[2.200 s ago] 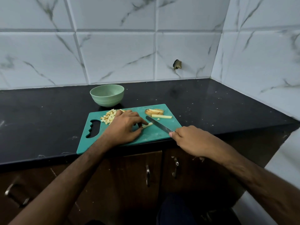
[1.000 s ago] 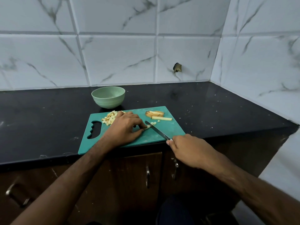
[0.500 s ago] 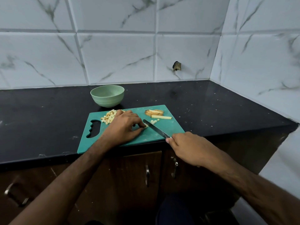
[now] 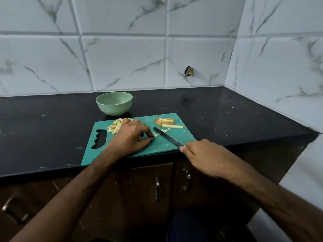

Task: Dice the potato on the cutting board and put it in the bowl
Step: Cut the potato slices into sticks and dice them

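A teal cutting board (image 4: 167, 147) lies at the counter's front edge. My left hand (image 4: 130, 137) rests on it and pinches the short end of a potato strip (image 4: 155, 136) between thumb and fingertips. My right hand (image 4: 204, 156) grips the handle of a knife (image 4: 167, 137), whose blade lies just right of that piece. A heap of diced potato (image 4: 115, 127) sits at the board's back left, a few fresh dice (image 4: 164, 130) lie by the blade, and a potato slice (image 4: 165, 121) with a long strip (image 4: 172, 126) lie at the back right. The pale green bowl (image 4: 114, 103) stands behind the board.
The black countertop (image 4: 227, 116) runs to marble-tiled walls at the back and right, meeting in a corner. A small dark fitting (image 4: 189, 71) sticks out of the back wall. Brown cabinet doors with metal handles (image 4: 157, 189) are below the counter edge.
The potato strip under my left fingers has grown shorter as the knife chopped it, leaving new small dice by the blade. My right hand and the knife shifted slightly left.
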`<state>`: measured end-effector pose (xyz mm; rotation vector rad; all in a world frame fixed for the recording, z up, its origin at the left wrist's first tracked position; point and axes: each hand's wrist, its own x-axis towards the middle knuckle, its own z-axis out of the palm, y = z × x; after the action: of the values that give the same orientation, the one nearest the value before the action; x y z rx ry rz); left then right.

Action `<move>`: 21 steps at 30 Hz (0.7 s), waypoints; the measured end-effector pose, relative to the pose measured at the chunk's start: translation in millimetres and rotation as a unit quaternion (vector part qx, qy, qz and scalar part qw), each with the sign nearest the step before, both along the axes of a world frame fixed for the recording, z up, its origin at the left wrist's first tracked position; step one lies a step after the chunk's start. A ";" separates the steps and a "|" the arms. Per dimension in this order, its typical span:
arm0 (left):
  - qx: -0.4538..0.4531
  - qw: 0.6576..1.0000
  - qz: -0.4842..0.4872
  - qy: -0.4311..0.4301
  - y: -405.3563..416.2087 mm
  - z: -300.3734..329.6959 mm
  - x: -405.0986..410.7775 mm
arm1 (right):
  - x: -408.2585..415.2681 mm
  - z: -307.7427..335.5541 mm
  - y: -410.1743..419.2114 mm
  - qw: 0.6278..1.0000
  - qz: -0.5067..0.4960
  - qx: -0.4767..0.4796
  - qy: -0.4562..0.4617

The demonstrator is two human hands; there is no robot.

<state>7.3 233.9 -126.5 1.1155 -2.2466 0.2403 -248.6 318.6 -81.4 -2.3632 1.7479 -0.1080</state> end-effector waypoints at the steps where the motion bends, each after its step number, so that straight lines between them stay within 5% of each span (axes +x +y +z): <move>1: 0.002 1.000 0.000 -0.001 -0.1 -0.2 -0.8 | -1.5 -2.3 1.8 1.000 -0.001 0.005 0.000; 10: 0.013 1.000 0.007 -0.002 -1.2 -2.0 -0.3 | 0.4 -3.0 5.8 0.997 -0.013 0.071 -0.033; 21: 0.032 0.999 0.020 0.013 0.9 0.5 -0.7 | -2.0 0.9 5.7 1.000 -0.006 0.000 -0.006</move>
<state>6.7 234.9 -125.9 1.1918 -2.2248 0.1693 -250.6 324.2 -80.6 -2.3471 1.7552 -0.1237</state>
